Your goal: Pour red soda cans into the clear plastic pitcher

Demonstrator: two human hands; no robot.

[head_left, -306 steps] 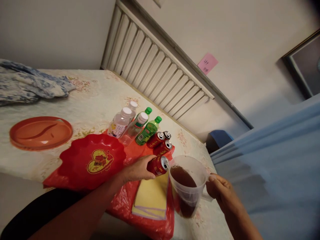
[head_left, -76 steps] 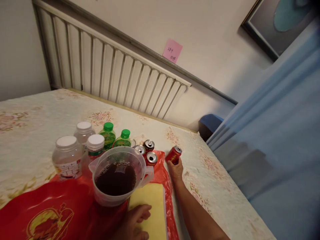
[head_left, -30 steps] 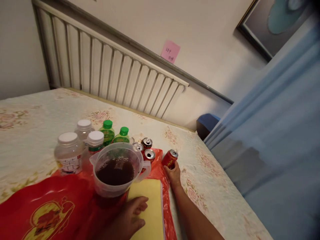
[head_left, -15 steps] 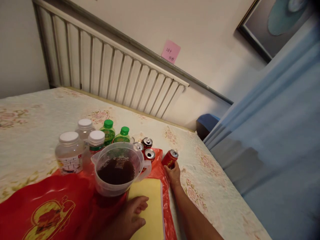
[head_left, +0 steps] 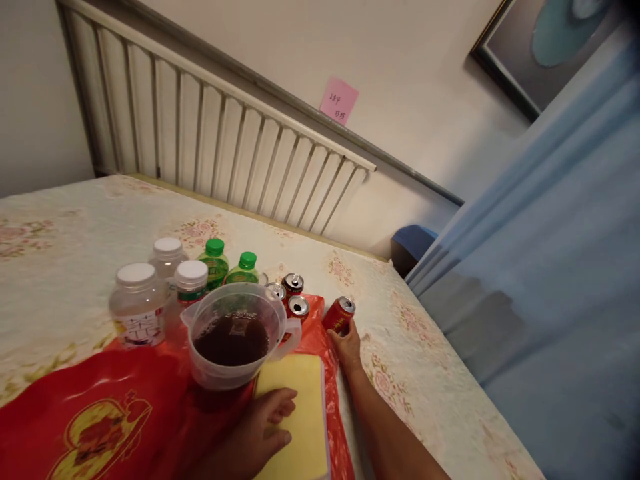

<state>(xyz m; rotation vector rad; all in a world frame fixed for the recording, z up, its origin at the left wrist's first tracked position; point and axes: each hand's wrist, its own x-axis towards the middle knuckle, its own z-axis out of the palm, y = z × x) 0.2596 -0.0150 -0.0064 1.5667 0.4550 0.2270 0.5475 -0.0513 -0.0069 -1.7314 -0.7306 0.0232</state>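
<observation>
My right hand [head_left: 347,347] is wrapped round the lower part of a red can [head_left: 339,315], which tilts a little to the right beside a red plastic bag [head_left: 314,337]. Over a yellow pad [head_left: 300,400] is my left hand [head_left: 267,423], its fingers curled loosely, thumb apart and nothing between them. Just beyond it stands a clear plastic jug [head_left: 225,381] with dark liquid inside. More cans, one of them a red can [head_left: 299,307] with an open top, stand behind the jug's handle.
Lidded clear jars [head_left: 137,310] and green-capped bottles [head_left: 215,263] stand behind the jug. A red scalloped tray [head_left: 50,400] lies at the left on the flowered cloth [head_left: 390,333]. A blue curtain [head_left: 540,267] hangs at the right; a radiator [head_left: 210,133] is behind.
The view has shifted very slightly. Both hands, the held can and the other objects keep nearly the same places.
</observation>
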